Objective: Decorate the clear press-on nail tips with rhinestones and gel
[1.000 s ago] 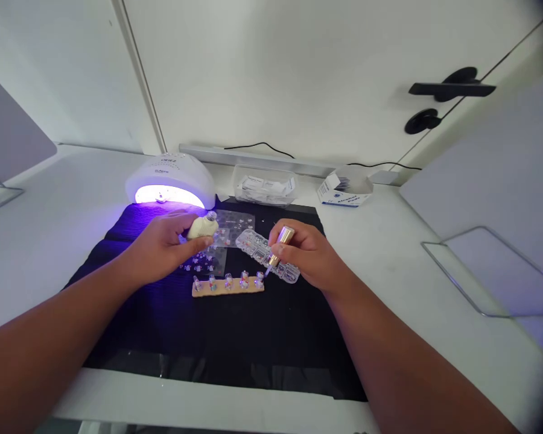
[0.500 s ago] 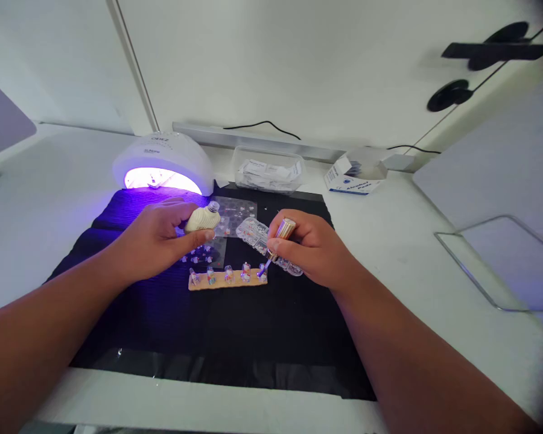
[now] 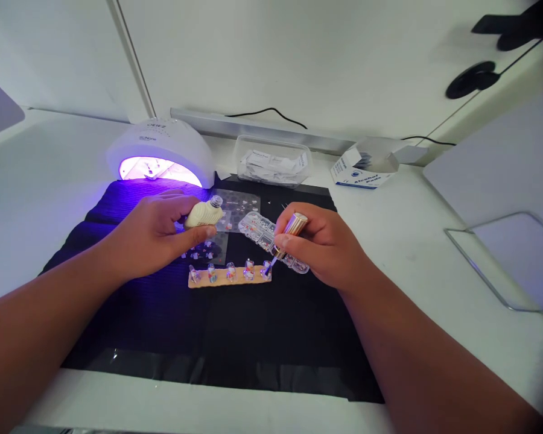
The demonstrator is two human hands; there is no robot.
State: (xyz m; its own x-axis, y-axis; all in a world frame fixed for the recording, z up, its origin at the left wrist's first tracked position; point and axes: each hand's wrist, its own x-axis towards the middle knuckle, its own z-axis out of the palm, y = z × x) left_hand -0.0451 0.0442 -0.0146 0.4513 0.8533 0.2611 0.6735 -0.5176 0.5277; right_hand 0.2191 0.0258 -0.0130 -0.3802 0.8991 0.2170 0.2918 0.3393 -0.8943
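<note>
My left hand [image 3: 165, 235] is closed round a cream nail polish bottle [image 3: 203, 213], its uncapped neck tilted up to the right. In my right hand [image 3: 321, 244] is a gold-capped nail polish brush [image 3: 295, 225], pinched between thumb and fingers. Its tip points down and left, at the rightmost of several decorated false nails [image 3: 249, 269]. These stand in a row on a wooden strip [image 3: 224, 279] lying on a black mat [image 3: 235, 337]. Partly behind my right hand lies a clear compartment case [image 3: 257, 228] of small decorations. Sticker sheets [image 3: 239, 204] lie beside my left hand.
A white nail lamp [image 3: 163, 138] glows purple at the back left. Behind the mat stand a clear plastic tub [image 3: 274, 166] of packets and an open alcohol pads box [image 3: 364, 169]. A bent metal wire frame [image 3: 473, 265] is at the right.
The whole view has shifted slightly. My right hand and the brush have moved a little to the right, with the tip still at the rightmost nail. My left hand keeps hold of the bottle.
</note>
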